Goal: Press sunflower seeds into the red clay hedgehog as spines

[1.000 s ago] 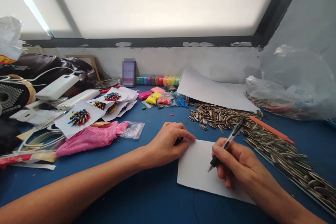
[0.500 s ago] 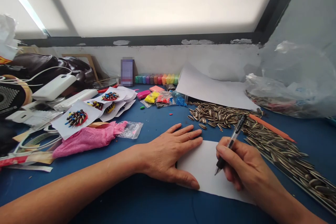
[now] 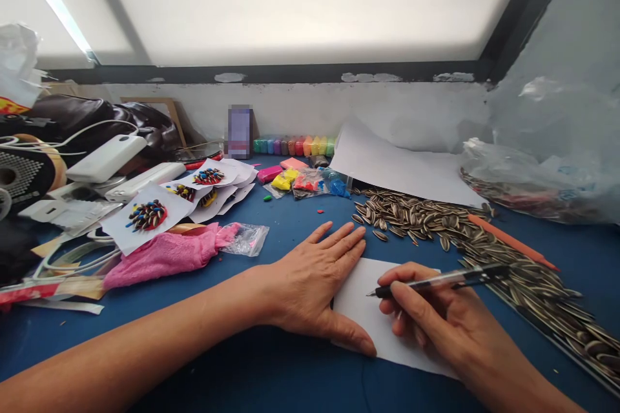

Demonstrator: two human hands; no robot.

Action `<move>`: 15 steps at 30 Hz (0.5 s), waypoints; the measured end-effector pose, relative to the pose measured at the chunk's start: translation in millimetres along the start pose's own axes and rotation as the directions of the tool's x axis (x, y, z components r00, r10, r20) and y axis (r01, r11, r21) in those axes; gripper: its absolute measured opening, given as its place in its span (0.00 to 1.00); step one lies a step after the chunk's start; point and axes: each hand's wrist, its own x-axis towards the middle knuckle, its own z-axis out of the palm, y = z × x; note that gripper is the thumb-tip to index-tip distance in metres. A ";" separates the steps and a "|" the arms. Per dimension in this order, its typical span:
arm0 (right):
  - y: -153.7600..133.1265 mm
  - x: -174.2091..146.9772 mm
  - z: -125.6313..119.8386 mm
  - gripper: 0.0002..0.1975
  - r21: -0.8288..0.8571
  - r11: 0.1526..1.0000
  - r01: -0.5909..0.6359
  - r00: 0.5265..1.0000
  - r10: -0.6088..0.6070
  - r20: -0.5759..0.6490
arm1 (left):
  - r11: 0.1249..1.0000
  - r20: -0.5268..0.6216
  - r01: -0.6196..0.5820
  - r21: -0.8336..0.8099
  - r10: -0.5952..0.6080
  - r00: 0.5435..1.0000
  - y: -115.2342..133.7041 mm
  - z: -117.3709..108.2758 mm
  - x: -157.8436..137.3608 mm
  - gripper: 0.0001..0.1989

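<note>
A white sheet of paper (image 3: pixel 356 310) lies on the blue tabletop in front of me, with no marks that I can see. My left hand (image 3: pixel 314 287) rests flat on its left side, fingers spread and thumb along the near edge. In my right hand (image 3: pixel 431 316) is a black-and-clear pen (image 3: pixel 436 281), gripped between thumb and fingers. The pen leans low, its tip pointing left over the paper; whether the tip touches cannot be told. Behind and right of that hand spreads a heap of striped sunflower seeds (image 3: pixel 411 216).
White cards (image 3: pixel 159 197) with seeds set in coloured clay sit at left beside a pink cloth (image 3: pixel 169 258) and white devices. Clay packets (image 3: pixel 310 181) lie at the back. An orange tool (image 3: pixel 513 242) lies on the seeds, near a plastic bag (image 3: pixel 527 181) at right.
The pen has swung from steep to nearly level, its tip moving left and up over the paper. My right hand has turned with it. My left hand stays flat on the sheet.
</note>
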 end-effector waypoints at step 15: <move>5.6 14.1 -25.0 0.22 0.225 0.973 0.051 0.975 0.001 -0.222 | 1.000 0.090 0.021 -0.022 -0.019 0.996 -1.2 -2.0 -0.6 0.56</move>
